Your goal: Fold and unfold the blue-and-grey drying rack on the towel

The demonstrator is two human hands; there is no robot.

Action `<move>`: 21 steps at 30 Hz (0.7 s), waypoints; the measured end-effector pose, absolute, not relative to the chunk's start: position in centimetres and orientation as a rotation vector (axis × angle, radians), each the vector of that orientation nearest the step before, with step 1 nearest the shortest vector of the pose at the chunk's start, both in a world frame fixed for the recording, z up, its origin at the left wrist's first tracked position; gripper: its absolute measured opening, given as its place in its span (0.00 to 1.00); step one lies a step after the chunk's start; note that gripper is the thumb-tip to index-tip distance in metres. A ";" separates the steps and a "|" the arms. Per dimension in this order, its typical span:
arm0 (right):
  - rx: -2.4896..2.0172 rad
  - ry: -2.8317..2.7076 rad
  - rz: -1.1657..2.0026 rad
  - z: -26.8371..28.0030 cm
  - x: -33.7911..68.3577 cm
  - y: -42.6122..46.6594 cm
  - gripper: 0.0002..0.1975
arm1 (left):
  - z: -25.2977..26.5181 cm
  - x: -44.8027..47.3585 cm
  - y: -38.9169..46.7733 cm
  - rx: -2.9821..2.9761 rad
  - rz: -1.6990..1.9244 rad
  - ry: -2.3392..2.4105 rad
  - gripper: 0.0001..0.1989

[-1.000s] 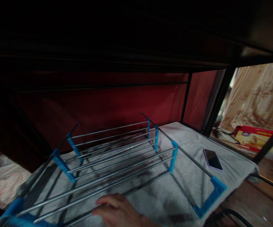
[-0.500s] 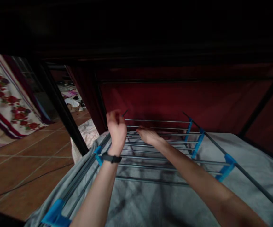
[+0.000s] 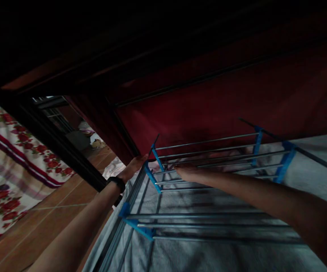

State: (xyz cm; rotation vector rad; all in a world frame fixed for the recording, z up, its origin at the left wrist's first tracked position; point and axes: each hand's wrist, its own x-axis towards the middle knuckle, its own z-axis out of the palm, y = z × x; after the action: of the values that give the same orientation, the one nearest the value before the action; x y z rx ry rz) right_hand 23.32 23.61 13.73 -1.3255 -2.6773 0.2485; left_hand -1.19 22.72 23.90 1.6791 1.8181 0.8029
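A metal tube rack point(image 3: 217, 216) with blue plastic brackets point(image 3: 286, 160) lies on a grey bed sheet point(image 3: 316, 162). My left hand point(image 3: 135, 166), with a dark band on the wrist, is at the rack's far left side pole. Its fingers close around the pole beside a blue bracket point(image 3: 152, 177). My right hand point(image 3: 186, 172) reaches in from the right across the rack. Its fingers are curled at the thin cross rods near the left brackets, partly hidden in shadow.
A dark bed frame post point(image 3: 67, 143) stands at the left, with dark beams overhead. Red cloth point(image 3: 186, 117) hangs behind the rack. A floral curtain point(image 3: 30, 139) hangs over the tiled floor point(image 3: 58, 204) at the left.
My left hand has come down from above the rack to its left pole. The rack's brackets and rods sit differently, with the far ones drawn together at an angle. The view has tilted.
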 end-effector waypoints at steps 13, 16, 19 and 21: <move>-1.293 -2.655 0.068 17.6 23.5 22.8 0.17 | 18.4 -3.8 24.5 1.243 0.843 1.554 0.35; -1.269 -2.678 0.022 18.1 23.5 22.8 0.17 | 17.9 -3.9 25.0 1.184 0.828 1.538 0.35; -1.286 -2.701 0.029 18.4 23.5 22.8 0.18 | 17.7 -3.8 24.9 1.141 0.880 1.508 0.30; -1.313 -2.718 0.040 18.4 23.4 22.8 0.19 | 17.8 -3.7 24.8 1.117 0.903 1.503 0.27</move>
State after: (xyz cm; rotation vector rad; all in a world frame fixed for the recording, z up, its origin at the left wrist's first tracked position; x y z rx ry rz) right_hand 23.38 22.77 18.36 -1.3126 -2.7176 0.0400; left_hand -3.67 24.77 17.78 1.1169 1.5033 0.9032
